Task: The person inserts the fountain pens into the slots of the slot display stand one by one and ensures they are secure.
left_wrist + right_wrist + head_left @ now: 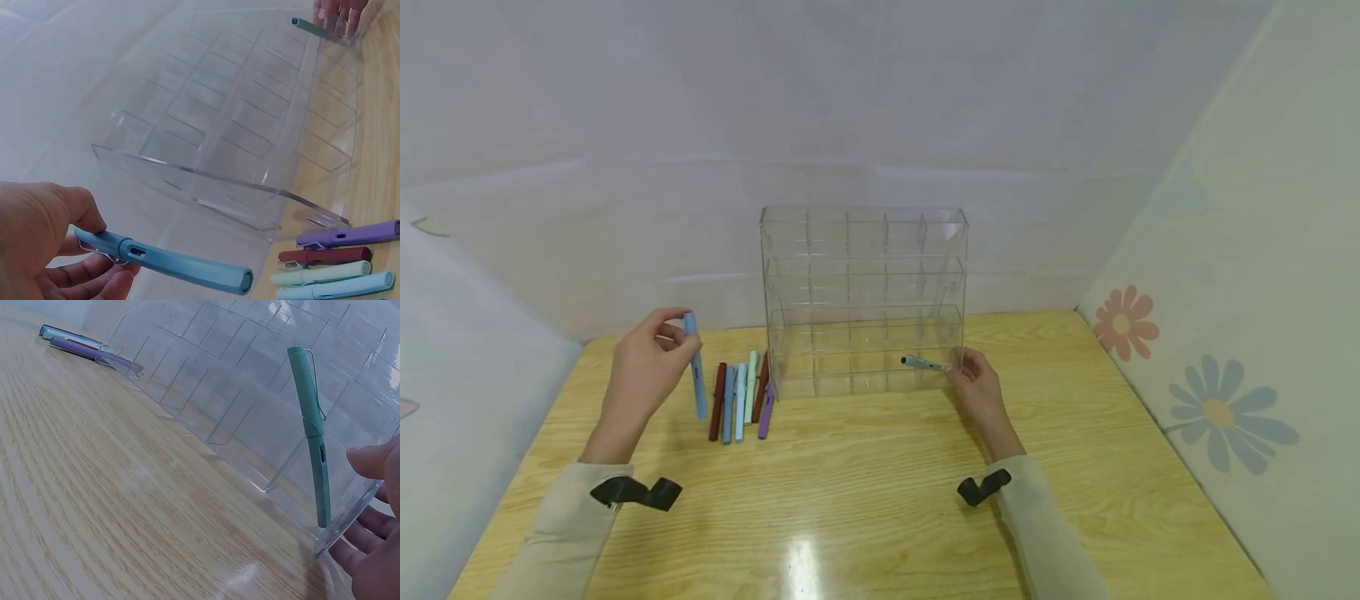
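My left hand pinches a blue pen near its upper end, left of a clear acrylic rack. In the left wrist view, the thumb and fingers grip this pen by its clipped cap. At the rack's lower right corner is my right hand. Its thumb is apart from a green pen, while its fingers lie against the outside of the side wall. That pen tilts at the corner; whether it sits inside the lowest compartment, I cannot tell.
Several capped pens lie on the wooden table beside the rack's left end, among them a purple pen, a light blue pen and a dark red pen. A pale cloth backdrop hangs behind the table.
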`<state>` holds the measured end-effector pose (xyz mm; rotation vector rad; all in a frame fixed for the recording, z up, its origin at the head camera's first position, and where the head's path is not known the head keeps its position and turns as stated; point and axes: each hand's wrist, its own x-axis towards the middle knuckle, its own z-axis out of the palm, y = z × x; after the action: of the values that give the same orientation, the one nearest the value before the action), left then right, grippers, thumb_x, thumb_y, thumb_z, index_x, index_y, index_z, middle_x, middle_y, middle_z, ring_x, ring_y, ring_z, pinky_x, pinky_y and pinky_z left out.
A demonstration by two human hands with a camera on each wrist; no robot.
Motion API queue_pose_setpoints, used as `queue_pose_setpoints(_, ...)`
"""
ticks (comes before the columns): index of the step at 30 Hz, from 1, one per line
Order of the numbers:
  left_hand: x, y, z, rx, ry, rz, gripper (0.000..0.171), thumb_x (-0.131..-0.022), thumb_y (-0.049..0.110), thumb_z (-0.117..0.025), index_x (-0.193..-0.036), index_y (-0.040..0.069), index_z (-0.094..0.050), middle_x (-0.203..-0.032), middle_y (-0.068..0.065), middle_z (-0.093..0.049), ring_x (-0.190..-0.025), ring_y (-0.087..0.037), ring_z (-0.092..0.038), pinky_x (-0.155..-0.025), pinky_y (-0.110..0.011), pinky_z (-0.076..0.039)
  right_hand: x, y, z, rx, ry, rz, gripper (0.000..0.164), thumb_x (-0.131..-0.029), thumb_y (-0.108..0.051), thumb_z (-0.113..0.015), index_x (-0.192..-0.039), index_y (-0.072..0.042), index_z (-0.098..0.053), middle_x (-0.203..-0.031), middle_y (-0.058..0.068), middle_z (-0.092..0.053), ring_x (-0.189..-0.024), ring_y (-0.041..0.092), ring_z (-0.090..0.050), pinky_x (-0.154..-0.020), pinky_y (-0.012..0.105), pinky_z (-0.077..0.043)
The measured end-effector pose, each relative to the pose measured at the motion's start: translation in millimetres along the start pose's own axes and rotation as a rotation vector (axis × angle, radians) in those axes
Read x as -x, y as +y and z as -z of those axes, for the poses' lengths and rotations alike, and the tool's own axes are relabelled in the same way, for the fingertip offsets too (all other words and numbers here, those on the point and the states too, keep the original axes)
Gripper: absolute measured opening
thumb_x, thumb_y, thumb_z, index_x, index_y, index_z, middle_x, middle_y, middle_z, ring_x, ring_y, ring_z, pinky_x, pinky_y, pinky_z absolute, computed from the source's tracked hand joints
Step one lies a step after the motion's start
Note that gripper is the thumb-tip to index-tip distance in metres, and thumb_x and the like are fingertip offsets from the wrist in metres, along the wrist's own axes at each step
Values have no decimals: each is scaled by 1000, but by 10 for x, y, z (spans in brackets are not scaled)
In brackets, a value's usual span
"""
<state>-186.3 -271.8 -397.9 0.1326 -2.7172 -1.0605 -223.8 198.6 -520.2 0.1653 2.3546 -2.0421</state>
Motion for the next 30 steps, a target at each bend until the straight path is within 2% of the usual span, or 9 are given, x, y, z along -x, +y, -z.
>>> queue_pose_setpoints(5, 35, 126, 30, 4, -2, -24, 51, -105, 30, -57, -152, 11, -55, -113, -12, -68, -94, -25, -65, -61, -28, -50, -5, 8, 7, -15, -15, -5, 57, -107, -20, -67, -157, -3, -45, -162, 20, -47, -153, 37, -47, -123, 53, -42)
queue_pose_setpoints(14, 86, 276, 34, 15, -19, -57, 49, -105, 29, -57, -150, 9, -55, -111, -12, -69, -97, -27, -65, -65, -27, -50, -25, 21, 7, -10, -8, -16, 57, -107, -19, -67, -157, -3, -44, -163, 21, -46, -153, 37, -46, -122, 52, -43)
queue_pose_setpoints(24, 114, 463, -20, 87, -17, -93, 45, -105, 27, -61, -146, 9, -56, -111, -11, -69, -97, -22, -65, -73, -16, -48, -17, 22, 12, 2, -9, -9, 56, -107, -20, -66, -156, -4, -45, -163, 20, -46, -152, 37, -47, -122, 53, -42)
queue_pose_setpoints(30, 129, 570, -60, 127, -18, -110, 44, -105, 26, -62, -145, 9, -55, -110, -11, -69, -93, -16, -64, -72, -15, -50, -5, 4, 9, -1, -16, -16, 57, -107, -21, -66, -157, -4, -44, -164, 20, -46, -152, 37, -47, -122, 53, -42)
